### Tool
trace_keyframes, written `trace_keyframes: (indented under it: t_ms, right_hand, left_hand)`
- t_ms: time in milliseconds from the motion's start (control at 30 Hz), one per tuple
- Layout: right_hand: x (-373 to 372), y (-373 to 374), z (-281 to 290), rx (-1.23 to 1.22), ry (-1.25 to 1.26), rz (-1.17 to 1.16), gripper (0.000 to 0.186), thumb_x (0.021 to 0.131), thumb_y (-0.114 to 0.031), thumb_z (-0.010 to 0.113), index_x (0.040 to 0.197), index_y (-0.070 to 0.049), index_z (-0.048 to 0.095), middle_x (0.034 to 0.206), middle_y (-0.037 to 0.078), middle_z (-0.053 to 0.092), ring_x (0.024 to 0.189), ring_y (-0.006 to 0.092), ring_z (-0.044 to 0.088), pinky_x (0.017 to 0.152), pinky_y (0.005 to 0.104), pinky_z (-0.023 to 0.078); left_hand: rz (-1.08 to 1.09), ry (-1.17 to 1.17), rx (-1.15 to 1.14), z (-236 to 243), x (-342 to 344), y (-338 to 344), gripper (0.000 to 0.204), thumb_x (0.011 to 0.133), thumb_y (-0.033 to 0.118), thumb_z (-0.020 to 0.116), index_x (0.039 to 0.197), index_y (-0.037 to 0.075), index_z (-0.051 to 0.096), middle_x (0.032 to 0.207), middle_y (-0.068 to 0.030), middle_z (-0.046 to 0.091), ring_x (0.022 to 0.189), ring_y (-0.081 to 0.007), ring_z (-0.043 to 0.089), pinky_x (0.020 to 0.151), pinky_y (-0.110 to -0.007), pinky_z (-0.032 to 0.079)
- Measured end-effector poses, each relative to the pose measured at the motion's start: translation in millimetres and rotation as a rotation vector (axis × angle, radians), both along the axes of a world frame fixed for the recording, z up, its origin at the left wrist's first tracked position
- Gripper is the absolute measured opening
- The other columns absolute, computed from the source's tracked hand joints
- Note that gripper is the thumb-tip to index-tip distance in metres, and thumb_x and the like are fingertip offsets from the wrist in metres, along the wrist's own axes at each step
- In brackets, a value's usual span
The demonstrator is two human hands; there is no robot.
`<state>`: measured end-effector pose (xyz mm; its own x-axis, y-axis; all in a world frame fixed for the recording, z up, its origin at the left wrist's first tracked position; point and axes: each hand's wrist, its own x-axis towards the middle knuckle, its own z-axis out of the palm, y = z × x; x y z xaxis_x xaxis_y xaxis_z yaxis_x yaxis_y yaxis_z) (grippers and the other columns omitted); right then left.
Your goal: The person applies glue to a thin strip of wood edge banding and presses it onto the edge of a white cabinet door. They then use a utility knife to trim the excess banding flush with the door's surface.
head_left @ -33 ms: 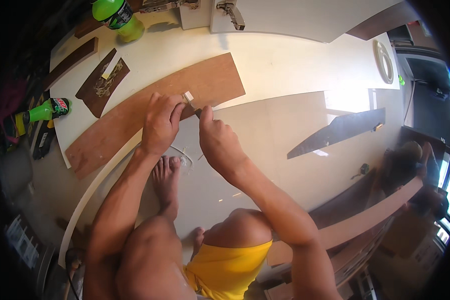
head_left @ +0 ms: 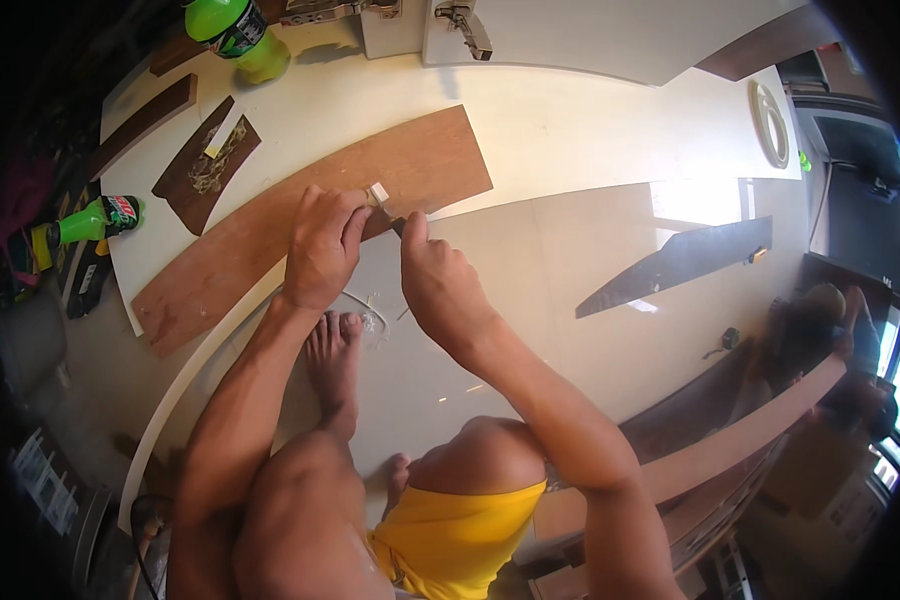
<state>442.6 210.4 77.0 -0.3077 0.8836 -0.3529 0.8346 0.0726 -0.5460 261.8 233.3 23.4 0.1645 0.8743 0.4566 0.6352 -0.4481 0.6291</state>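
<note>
My left hand [head_left: 320, 245] is closed in a pinch on the end of a long pale strip [head_left: 198, 365], which curves down to the lower left. A short white end [head_left: 377, 193] sticks out past its fingertips, over a long brown board [head_left: 425, 150]. My right hand [head_left: 442, 275] is a fist around a slim knife [head_left: 398, 226], thumb along its top. Its tip meets the strip close to my left fingertips. Most of the knife's handle is hidden in my palm. Thin pale shavings [head_left: 372, 318] lie on the floor by my bare foot.
A white sheet [head_left: 600, 130] lies under the board. Two green bottles [head_left: 260, 60] stand or lie at the left. A small dark board [head_left: 205, 170] carries shavings. A coiled roll [head_left: 768, 125], a grey panel [head_left: 675, 265] and a tape measure [head_left: 730, 338] lie rightward. Another person [head_left: 820, 320] crouches far right.
</note>
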Motion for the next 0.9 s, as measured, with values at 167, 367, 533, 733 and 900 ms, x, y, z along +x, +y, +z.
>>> trace_keyframes:
  t_ms: [167, 367, 533, 733, 900]
  right_hand:
    - [2.0, -1.9, -6.8, -0.003, 0.031, 0.001, 0.023, 0.096, 0.005, 0.055, 0.114, 0.006, 0.041, 0.075, 0.031, 0.069, 0.072, 0.0524, 0.071, 0.062, 0.0586, 0.06]
    - [4.9, -0.6, -8.7, -0.041, 0.042, 0.03, 0.026, 0.094, 0.007, 0.055, 0.115, 0.007, 0.04, 0.075, 0.032, 0.068, 0.071, 0.0541, 0.07, 0.061, 0.0595, 0.059]
    - [2.9, -0.7, -6.8, -0.058, 0.025, 0.032, 0.027, 0.091, 0.01, 0.055, 0.114, 0.008, 0.04, 0.076, 0.033, 0.068, 0.073, 0.0549, 0.07, 0.064, 0.0615, 0.058]
    - [22.7, -24.6, -12.5, -0.072, 0.04, -0.005, 0.023, 0.092, 0.01, 0.054, 0.111, 0.007, 0.04, 0.078, 0.034, 0.068, 0.074, 0.0555, 0.069, 0.065, 0.0614, 0.058]
    - [20.8, -20.9, 3.3, -0.104, 0.022, 0.02, 0.021, 0.093, 0.009, 0.053, 0.109, 0.007, 0.04, 0.078, 0.034, 0.067, 0.075, 0.056, 0.069, 0.065, 0.0611, 0.057]
  left_hand:
    - [0.003, 0.013, 0.002, 2.0, -2.1, -1.2, 0.016, 0.093, -0.004, 0.074, 0.102, 0.005, 0.064, 0.084, -0.0098, 0.062, 0.076, -0.0329, 0.053, 0.071, -0.045, 0.045]
    - [-0.012, 0.009, 0.003, 0.6, -2.8, 1.5, 0.012, 0.095, -0.003, 0.072, 0.099, 0.005, 0.063, 0.082, -0.0086, 0.06, 0.073, -0.0328, 0.051, 0.071, -0.044, 0.044]
    - [-0.028, 0.082, -0.062, -5.1, -9.6, -4.0, 0.016, 0.096, -0.001, 0.073, 0.108, 0.004, 0.064, 0.093, -0.0121, 0.068, 0.083, -0.0348, 0.057, 0.075, -0.045, 0.048]
    - [-0.011, 0.032, -0.042, -4.4, -3.7, -2.8, 0.016, 0.097, 0.002, 0.073, 0.11, 0.005, 0.065, 0.091, -0.0118, 0.067, 0.081, -0.0347, 0.057, 0.075, -0.046, 0.049]
    - [0.011, -0.039, -0.066, -1.3, -3.6, -4.0, 0.014, 0.096, 0.005, 0.075, 0.107, 0.005, 0.067, 0.091, -0.0111, 0.068, 0.081, -0.0335, 0.059, 0.074, -0.045, 0.051]
